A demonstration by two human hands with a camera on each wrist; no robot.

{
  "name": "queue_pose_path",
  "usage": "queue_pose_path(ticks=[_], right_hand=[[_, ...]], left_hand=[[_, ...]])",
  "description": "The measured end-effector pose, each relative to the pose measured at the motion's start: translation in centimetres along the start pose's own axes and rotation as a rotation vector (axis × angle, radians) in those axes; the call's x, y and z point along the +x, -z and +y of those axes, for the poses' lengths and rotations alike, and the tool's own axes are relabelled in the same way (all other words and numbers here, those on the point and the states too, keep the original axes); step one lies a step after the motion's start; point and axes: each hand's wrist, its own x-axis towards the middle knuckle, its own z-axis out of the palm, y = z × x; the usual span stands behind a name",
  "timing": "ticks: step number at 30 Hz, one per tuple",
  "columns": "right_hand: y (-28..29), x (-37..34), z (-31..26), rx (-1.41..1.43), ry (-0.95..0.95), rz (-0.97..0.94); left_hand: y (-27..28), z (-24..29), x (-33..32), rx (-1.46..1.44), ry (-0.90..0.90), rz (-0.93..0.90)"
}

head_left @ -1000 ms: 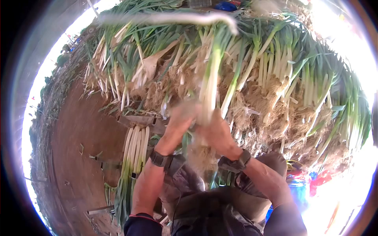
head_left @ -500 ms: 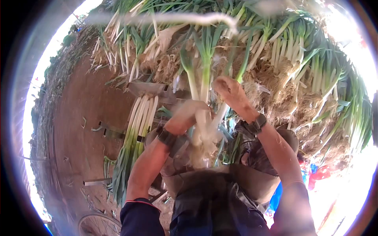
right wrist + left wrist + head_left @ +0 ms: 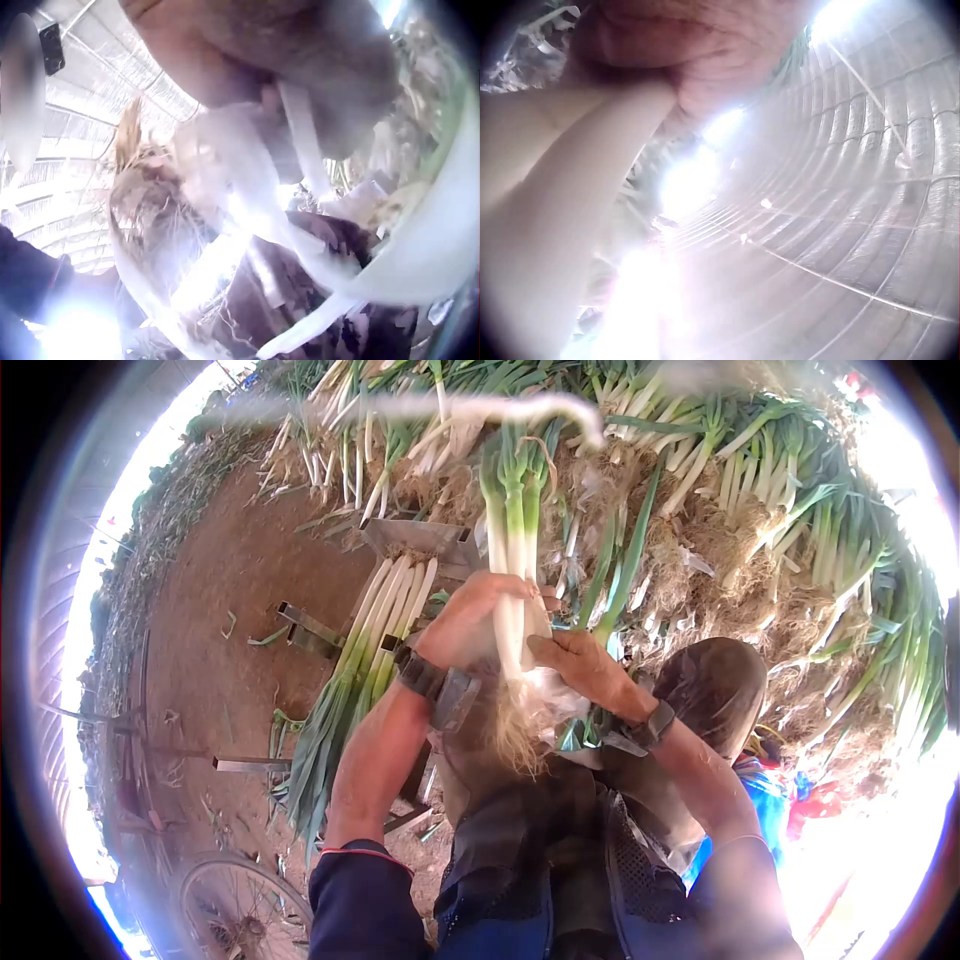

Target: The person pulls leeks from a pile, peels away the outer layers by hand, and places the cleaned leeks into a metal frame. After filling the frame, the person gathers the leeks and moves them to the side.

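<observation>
A few leeks (image 3: 515, 545) stand in front of me, green tops up and pale stringy roots (image 3: 518, 735) down. My left hand (image 3: 470, 615) grips their white stalks around the middle; in the left wrist view its curled fingers wrap the thick pale stalks (image 3: 577, 195). Lower down, just above the roots, my right hand (image 3: 590, 672) pinches thin whitish outer skin (image 3: 555, 695) at the stalks' right side. Loose strips of this skin (image 3: 300, 142) hang below the right hand in the right wrist view, partly blurred.
A bundle of leeks (image 3: 385, 620) lies in a metal frame (image 3: 420, 540) at my left. A long heap of leeks (image 3: 830, 545) with matted roots curves across the far side and right. A bicycle wheel (image 3: 190, 900) stands at lower left on brown ground (image 3: 220, 580).
My right hand rose away from the leeks to the right, then came back down to the stalks above the roots. The left hand keeps its grip. The head view has shifted.
</observation>
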Motion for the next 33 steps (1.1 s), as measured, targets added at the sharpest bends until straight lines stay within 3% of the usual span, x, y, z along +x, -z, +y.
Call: queue_pose_path(ticks=[1,3,5,7,9,10,12,14,15,17,19,20,24,26,27,29,31,33], right_hand=[[0.1,-0.3,-0.5,-0.003,0.000,0.000],[0.4,-1.1,-2.3,-0.120,-0.320,0.018],[-0.1,-2.2,-2.0,-0.287,-0.233,0.012],[-0.6,-3.0,-1.3,-0.039,-0.130,0.325],[-0.2,-3.6,-1.4,-0.013,-0.191,0.369],[0.1,-3.7,-1.8,0.013,-0.247,0.409],[0.4,-4.0,-2.0,-0.063,-0.215,0.421],[0.8,-4.1,-2.6,-0.137,-0.174,0.430],[1.0,-4.3,-3.1,-0.027,-0.253,0.415],[1.0,-4.9,-3.7,0.090,-0.340,0.394],[1.1,-5.3,-3.8,0.017,-0.216,0.292],[0.6,-5.8,-2.7,-0.028,-0.088,0.300],[0.7,-6.4,-3.5,0.030,-0.245,0.165],[0.6,-6.4,-3.7,0.087,-0.048,0.098],[0.7,-6.7,-3.8,0.087,-0.055,0.100],[0.7,-7.4,-4.5,0.176,0.356,-0.158],[0.3,-7.4,-10.3,0.550,0.136,-0.380],[0.6,-7.8,-10.9,0.690,0.111,-0.671]], left_hand=[[0.1,0.0,0.3,-0.001,-0.003,-0.002],[-0.1,-0.2,0.8,-0.125,0.164,0.139],[-0.5,-0.5,1.1,-0.118,0.139,0.125],[-0.8,-1.6,1.2,-0.112,0.122,0.105],[-2.0,-2.7,0.9,-0.013,-0.216,0.113],[-2.6,-2.3,1.1,-0.016,-0.212,0.108],[-3.8,-1.4,1.6,-0.187,0.079,0.205],[-3.4,-2.9,2.1,-0.052,-0.015,0.223],[-3.5,-3.2,2.2,0.083,-0.106,0.247],[-3.1,-3.6,2.2,0.026,-0.012,0.237],[-2.4,-4.5,2.7,-0.031,0.078,0.220],[-1.5,-5.7,2.9,0.080,0.075,0.228],[-2.0,-6.3,3.2,0.186,0.015,0.159],[-2.5,-5.6,3.1,0.147,0.057,0.190],[-2.6,-5.6,3.0,0.109,0.099,0.217],[-1.6,-6.5,2.8,0.220,0.005,0.220],[-0.7,-7.3,2.8,0.333,-0.080,0.213],[0.0,-7.9,3.6,-0.192,0.038,0.325]])
